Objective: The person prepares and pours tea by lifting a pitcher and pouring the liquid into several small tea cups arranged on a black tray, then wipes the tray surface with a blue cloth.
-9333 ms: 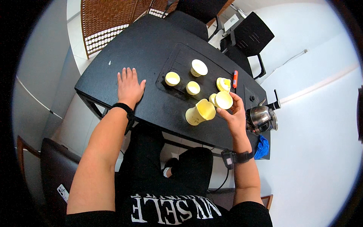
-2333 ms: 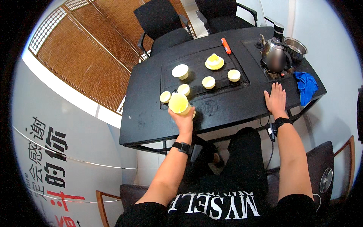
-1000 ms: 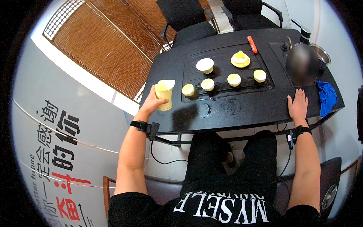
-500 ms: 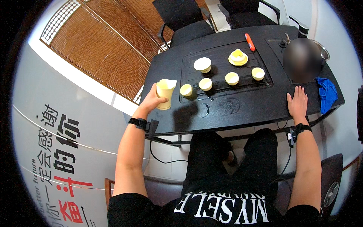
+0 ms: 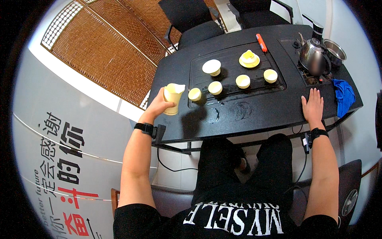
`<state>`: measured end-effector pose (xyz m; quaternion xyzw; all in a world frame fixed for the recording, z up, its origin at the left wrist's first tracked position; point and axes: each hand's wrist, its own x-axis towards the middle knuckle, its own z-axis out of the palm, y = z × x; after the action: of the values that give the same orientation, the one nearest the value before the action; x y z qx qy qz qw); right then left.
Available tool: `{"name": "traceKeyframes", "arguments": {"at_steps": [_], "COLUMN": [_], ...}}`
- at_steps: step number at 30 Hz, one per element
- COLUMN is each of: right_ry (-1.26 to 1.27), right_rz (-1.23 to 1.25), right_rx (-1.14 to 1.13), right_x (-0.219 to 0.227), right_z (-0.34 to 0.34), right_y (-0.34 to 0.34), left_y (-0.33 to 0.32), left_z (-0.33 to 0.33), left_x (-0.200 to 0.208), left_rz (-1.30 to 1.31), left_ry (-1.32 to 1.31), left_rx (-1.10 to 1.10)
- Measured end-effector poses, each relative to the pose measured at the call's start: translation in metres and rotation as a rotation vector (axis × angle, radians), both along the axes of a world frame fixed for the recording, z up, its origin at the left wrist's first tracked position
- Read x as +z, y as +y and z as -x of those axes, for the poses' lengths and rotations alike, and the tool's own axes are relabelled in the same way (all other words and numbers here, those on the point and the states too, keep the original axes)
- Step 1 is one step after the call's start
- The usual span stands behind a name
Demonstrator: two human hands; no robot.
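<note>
My left hand (image 5: 159, 104) is wrapped round a pale yellow tea pitcher (image 5: 172, 99) with a pouring lip. The pitcher is upright at the table's left side, seemingly held above the tabletop, its lip toward the right. Just right of it begins a slanting row of several small yellow teacups (image 5: 215, 88); what is inside them I cannot make out. Behind the row stand a wider white bowl (image 5: 211, 68) and a yellow-and-white lidded-looking piece on a saucer (image 5: 249, 60). My right hand (image 5: 313, 106) lies flat on the table, fingers stretched out, holding nothing.
The cups stand on a tea tray (image 5: 229, 56) set into the black table (image 5: 254, 119), with wet marks in front. A red stick-like object (image 5: 261, 43) lies behind. At right are a steel kettle (image 5: 312, 53), a metal pot (image 5: 336, 52) and a blue cloth (image 5: 344, 95). Chairs (image 5: 197, 30) stand beyond.
Little differs. The view has shifted very slightly. Both hands keep their places, the left one still round the pitcher.
</note>
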<state>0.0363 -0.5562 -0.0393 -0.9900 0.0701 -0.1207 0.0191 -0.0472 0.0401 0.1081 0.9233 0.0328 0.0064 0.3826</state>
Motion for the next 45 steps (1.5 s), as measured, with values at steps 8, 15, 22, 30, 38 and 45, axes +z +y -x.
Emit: {"name": "traceKeyframes", "arguments": {"at_steps": [8,15,22,30,38,45], "right_ry": [0.03,0.07,0.056,0.05,0.057,0.048], "right_rz": [-0.01,0.004,0.019,0.026,0.006,-0.006], "right_rx": [-0.016,-0.03,-0.02,-0.018,-0.019,-0.021], "right_x": [0.006,0.01,0.006,0.004,0.007,0.006], "right_z": [0.002,0.002,0.002,0.0,0.0,0.001], "right_y": [0.002,0.004,0.002,0.0,0.002,0.001], "left_y": [-0.001,-0.004,-0.001,-0.013,-0.005,-0.011], "left_z": [-0.003,-0.003,-0.002,0.005,0.006,0.008], "left_x": [0.002,0.007,0.015,0.031,0.035,0.043], "left_rz": [-0.047,-0.057,-0.085,-0.1,-0.093,-0.091], "left_ry": [0.037,0.04,0.037,0.056,0.04,0.05], "left_rx": [0.027,0.043,0.024,0.065,0.036,0.034]}}
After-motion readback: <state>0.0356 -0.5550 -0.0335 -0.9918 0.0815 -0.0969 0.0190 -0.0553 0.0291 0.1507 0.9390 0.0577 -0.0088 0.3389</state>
